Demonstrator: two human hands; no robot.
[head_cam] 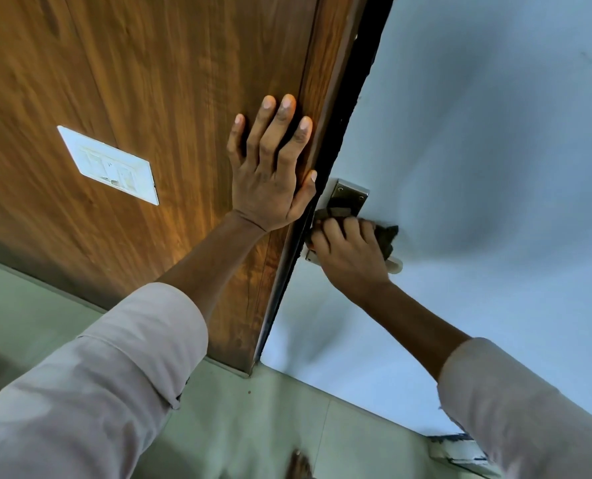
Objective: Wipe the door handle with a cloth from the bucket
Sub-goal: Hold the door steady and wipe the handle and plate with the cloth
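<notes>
Left hand (270, 167): laid flat, fingers spread, on wood-grain panel (149, 81), apparently for bracing | Right hand (348, 250): closed on dark cloth (386, 238), pressed over door handle (396, 266) on pale door (477, 133) right of panel, under screwed backplate (350, 195) | Bucket: not seen.

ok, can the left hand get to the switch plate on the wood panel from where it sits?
Probably yes. The left hand lies flat and empty on the wood panel, and the switch plate is on the same surface further left, with bare wood between. The right hand is busy at the door handle.
</notes>
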